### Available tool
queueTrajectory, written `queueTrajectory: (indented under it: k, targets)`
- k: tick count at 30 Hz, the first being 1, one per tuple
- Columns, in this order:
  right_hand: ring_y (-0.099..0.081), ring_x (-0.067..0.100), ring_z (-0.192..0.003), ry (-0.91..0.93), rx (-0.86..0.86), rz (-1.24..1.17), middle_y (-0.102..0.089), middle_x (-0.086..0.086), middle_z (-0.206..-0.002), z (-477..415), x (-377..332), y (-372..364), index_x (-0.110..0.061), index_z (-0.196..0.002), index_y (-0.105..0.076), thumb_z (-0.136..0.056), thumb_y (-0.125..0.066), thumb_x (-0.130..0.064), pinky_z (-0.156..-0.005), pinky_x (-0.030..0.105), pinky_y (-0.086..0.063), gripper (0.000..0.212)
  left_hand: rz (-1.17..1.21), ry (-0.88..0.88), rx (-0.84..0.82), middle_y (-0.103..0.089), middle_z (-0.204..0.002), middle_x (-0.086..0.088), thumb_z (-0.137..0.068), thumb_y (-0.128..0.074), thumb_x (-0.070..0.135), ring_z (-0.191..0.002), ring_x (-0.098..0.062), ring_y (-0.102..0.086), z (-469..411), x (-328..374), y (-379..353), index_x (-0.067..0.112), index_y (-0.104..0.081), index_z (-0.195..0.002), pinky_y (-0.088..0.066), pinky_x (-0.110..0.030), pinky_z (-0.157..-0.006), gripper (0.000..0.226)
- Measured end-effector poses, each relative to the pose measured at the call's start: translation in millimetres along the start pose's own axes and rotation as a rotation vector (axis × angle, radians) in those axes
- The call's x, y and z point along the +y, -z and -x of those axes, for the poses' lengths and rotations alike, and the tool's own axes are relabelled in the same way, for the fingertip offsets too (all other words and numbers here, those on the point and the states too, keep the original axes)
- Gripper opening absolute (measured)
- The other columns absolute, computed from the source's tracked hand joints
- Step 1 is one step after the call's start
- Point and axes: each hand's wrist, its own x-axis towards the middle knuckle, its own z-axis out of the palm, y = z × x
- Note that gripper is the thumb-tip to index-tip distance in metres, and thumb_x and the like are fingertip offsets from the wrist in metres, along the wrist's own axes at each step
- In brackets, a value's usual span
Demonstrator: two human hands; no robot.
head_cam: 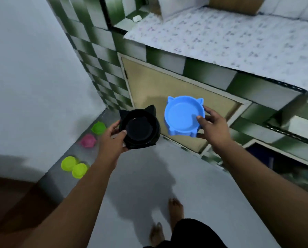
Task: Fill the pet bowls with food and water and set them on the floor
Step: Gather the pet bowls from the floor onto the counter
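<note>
Left hand [112,135] grips the black bowl [139,128], right hand [214,124] the blue bowl [183,116] at 3 o'clock; thumb-only rim holds risk tipping.

Contents of the black bowl [139,128] too dark to tell; countertop [221,38] motion-blurred.

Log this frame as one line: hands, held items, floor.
left hand: holds black bowl | right hand: holds blue bowl, looks empty | floor: green and pink bowls by wall
</note>
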Motion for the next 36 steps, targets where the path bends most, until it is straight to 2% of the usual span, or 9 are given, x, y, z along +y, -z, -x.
queueTrajectory:
  k: [4,10,15,18,21,23,28,32,36]
  targets:
    - [-0.067,0.030,-0.104,-0.009,0.167,-0.047,-0.063,0.009,-0.121,41.2,6.0,68.4,-0.025,-0.137,-0.056,-0.095,-0.066,-0.015,-0.066,0.052,-0.062,0.044,-0.150,-0.063,-0.131,-0.062,-0.131,0.003,-0.102,-0.062,0.014,-0.108,-0.009,-0.065,32.2,-2.4,-48.3,0.032,-0.058,-0.142,-0.063,-0.043,-0.074,0.044]
    - [-0.068,0.024,-0.100,0.057,0.388,-0.049,-0.065,0.005,-0.116,85.6,8.0,183.7,-0.027,-0.138,-0.056,-0.095,-0.065,-0.018,-0.061,0.044,-0.062,0.045,-0.227,-0.099,-0.353,-0.062,-0.134,0.001,-0.103,-0.059,0.011,-0.107,-0.012,-0.066,77.5,-0.5,-149.3,0.026,-0.057,-0.142,-0.062,-0.038,-0.071,0.042]
    - [-0.071,0.019,-0.095,0.055,0.555,0.003,-0.072,0.001,-0.108,119.1,26.9,294.1,-0.029,-0.136,-0.057,-0.094,-0.066,-0.020,-0.066,0.041,-0.063,0.044,-0.280,-0.097,-0.513,-0.064,-0.127,0.002,-0.102,-0.059,0.009,-0.103,-0.011,-0.066,136.1,-18.7,-244.5,0.024,-0.058,-0.141,-0.064,-0.037,-0.069,0.042]
    - [-0.071,0.023,-0.093,0.031,0.592,0.001,-0.070,0.002,-0.111,133.0,27.6,365.2,-0.028,-0.138,-0.056,-0.094,-0.066,-0.019,-0.062,0.040,-0.062,0.046,-0.285,-0.091,-0.523,-0.064,-0.126,0.002,-0.101,-0.060,0.010,-0.106,-0.016,-0.067,166.9,-37.2,-306.4,0.024,-0.057,-0.142,-0.063,-0.040,-0.070,0.044]
    - [-0.072,0.028,-0.092,0.031,0.633,0.011,-0.068,0.000,-0.112,139.0,22.7,435.8,-0.030,-0.135,-0.058,-0.093,-0.067,-0.020,-0.065,0.050,-0.063,0.044,-0.269,-0.081,-0.543,-0.065,-0.125,0.002,-0.101,-0.060,0.011,-0.102,-0.011,-0.066,197.4,-54.8,-365.9,0.025,-0.059,-0.141,-0.062,-0.038,-0.070,0.042]
    - [-0.071,0.028,-0.095,0.026,0.664,-0.007,-0.065,0.004,-0.115,146.4,20.2,491.9,-0.029,-0.134,-0.058,-0.093,-0.068,-0.020,-0.063,0.049,-0.063,0.043,-0.299,-0.079,-0.550,-0.065,-0.128,-0.001,-0.101,-0.061,0.012,-0.102,-0.011,-0.066,220.7,-69.9,-417.4,0.025,-0.060,-0.139,-0.062,-0.038,-0.069,0.040]
    - [-0.067,0.027,-0.101,0.020,0.700,-0.037,-0.065,0.005,-0.115,148.1,16.6,568.3,-0.026,-0.135,-0.058,-0.093,-0.068,-0.019,-0.065,0.056,-0.061,0.044,-0.289,-0.056,-0.575,-0.065,-0.127,-0.001,-0.101,-0.061,0.009,-0.111,-0.025,-0.068,251.1,-83.7,-499.8,0.022,-0.059,-0.140,-0.064,-0.037,-0.064,0.040]
    - [-0.067,0.030,-0.101,0.002,0.742,-0.081,-0.064,0.011,-0.113,136.2,16.6,618.1,-0.027,-0.135,-0.058,-0.092,-0.068,-0.019,-0.062,0.054,-0.061,0.045,-0.318,-0.051,-0.624,-0.067,-0.113,0.005,-0.100,-0.062,0.010,-0.107,-0.022,-0.068,263.4,-86.1,-565.3,0.025,-0.060,-0.138,-0.063,-0.047,-0.082,0.040]
    - [-0.067,0.028,-0.101,0.014,0.766,-0.096,-0.064,0.011,-0.116,114.0,16.4,656.8,-0.026,-0.137,-0.056,-0.093,-0.067,-0.017,-0.063,0.052,-0.062,0.046,-0.315,-0.051,-0.638,-0.066,-0.117,0.004,-0.100,-0.063,0.009,-0.108,-0.021,-0.067,256.7,-87.8,-627.2,0.026,-0.062,-0.134,-0.063,-0.042,-0.073,0.038]
